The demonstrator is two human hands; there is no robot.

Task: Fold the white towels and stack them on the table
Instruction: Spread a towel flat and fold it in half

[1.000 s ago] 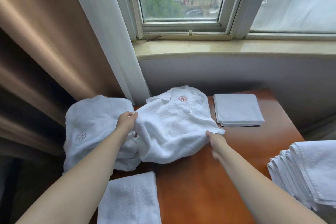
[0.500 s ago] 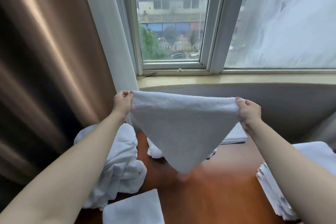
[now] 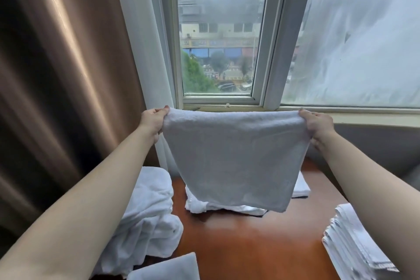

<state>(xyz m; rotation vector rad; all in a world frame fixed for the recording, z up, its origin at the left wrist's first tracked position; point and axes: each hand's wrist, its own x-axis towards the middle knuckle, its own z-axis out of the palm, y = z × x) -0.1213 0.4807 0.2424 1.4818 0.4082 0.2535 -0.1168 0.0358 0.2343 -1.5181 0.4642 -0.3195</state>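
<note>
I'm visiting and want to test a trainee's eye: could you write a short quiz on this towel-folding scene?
1. True or false: both hands, left hand and right hand, grip the top corners of the raised white terry towel.
2. Where is the neat stack of folded white towels? A) right edge of the reddish-brown wooden table B) the windowsill C) the floor
3. Fill in: the raised towel hangs ____ the table, in front of the window.

Key: 1 true; 2 A; 3 above.

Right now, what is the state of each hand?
Left hand: pinches the top left corner of the white towel.
Right hand: grips its top right corner.
</note>
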